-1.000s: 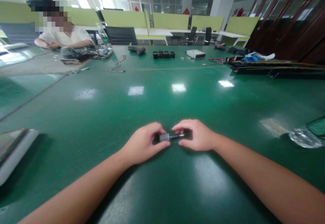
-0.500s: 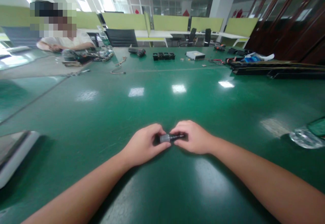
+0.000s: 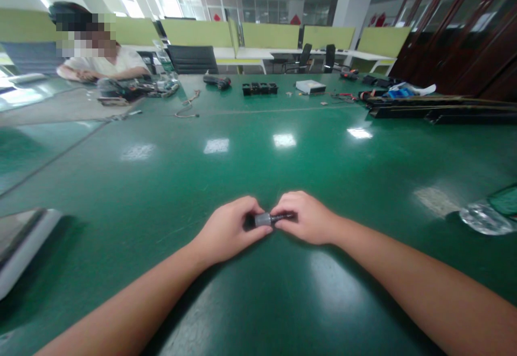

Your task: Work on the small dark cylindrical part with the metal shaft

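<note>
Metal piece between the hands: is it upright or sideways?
Sideways. The metal piece has its thick grey end at the left hand and its dark shaft at the right hand.

A glossy green table (image 3: 250, 173) carries a black segmented block (image 3: 259, 89); right of it lies a whitish box (image 3: 310, 87), left a thin cable (image 3: 189, 116).

Wearer, head view: left hand (image 3: 228, 232) and right hand (image 3: 309, 218) both bare. Left forearm (image 3: 141, 297), toward 7 o'clock, bare from wrist to frame edge; right forearm (image 3: 404, 270), toward 4 o'clock, likewise bare. Outline: each forearm broad near the frame edge, tapering to a slimmer wrist. Backs of hands rounded, smooth-looking. Nail detail too small to tell.
</note>
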The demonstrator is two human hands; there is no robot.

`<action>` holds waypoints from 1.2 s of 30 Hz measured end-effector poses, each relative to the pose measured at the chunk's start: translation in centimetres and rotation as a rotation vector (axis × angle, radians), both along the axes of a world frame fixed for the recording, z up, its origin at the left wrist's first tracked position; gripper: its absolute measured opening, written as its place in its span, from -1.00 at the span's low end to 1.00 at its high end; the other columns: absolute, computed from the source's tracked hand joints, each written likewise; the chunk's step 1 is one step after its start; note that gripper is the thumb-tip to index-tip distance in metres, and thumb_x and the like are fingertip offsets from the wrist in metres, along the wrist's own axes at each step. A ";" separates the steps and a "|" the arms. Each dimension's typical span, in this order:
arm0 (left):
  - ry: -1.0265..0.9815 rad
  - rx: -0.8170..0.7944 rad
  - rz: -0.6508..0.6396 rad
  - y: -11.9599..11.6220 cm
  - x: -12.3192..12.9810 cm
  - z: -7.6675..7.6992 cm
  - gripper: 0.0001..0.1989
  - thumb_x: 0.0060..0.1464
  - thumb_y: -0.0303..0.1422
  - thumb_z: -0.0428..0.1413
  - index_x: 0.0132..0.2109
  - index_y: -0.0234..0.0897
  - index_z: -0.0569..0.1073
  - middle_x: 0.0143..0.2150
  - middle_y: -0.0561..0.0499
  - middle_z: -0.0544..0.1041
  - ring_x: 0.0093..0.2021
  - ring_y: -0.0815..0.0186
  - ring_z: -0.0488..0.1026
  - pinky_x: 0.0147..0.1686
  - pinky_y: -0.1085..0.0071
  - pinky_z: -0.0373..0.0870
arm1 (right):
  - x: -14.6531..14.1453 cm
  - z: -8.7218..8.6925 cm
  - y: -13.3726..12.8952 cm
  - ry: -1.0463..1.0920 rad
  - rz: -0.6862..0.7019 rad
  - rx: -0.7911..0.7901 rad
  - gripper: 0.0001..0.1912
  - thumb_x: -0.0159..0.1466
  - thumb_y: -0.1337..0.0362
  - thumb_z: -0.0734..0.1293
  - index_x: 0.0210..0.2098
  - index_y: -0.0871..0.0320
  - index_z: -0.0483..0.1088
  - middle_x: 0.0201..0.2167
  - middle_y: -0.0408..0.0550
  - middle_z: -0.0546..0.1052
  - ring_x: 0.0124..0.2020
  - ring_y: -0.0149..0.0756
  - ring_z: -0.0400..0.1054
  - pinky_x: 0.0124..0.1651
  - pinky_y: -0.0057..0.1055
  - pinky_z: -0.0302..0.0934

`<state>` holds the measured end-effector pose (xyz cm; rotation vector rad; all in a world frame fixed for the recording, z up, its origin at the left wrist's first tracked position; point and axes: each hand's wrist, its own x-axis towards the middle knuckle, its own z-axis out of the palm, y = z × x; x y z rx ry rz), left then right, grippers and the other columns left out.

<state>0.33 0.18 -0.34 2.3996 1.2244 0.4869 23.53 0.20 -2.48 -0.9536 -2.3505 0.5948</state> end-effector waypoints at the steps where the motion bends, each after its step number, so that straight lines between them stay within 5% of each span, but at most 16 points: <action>1: -0.001 0.000 -0.001 0.0 0.0 0.0 -0.71 0.08 -0.09 0.19 -0.21 -0.22 0.46 -0.36 0.07 0.49 -0.39 0.31 0.40 -0.35 0.41 0.29 | 0.0 0.0 0.0 0.005 0.001 0.002 -0.87 0.25 0.31 0.40 -0.18 0.12 0.53 -0.25 -0.08 0.58 -0.18 -0.27 0.42 -0.03 -0.29 0.18; 36: 0.010 -0.008 -0.011 0.0 -0.3 0.0 -0.70 0.10 -0.08 0.19 -0.18 -0.22 0.46 -0.35 0.06 0.49 -0.40 0.31 0.39 -0.36 0.42 0.28 | 0.3 0.1 0.2 0.048 0.024 0.010 -0.86 0.25 0.31 0.43 -0.20 0.16 0.59 -0.30 -0.04 0.60 -0.24 -0.28 0.42 -0.12 -0.34 0.24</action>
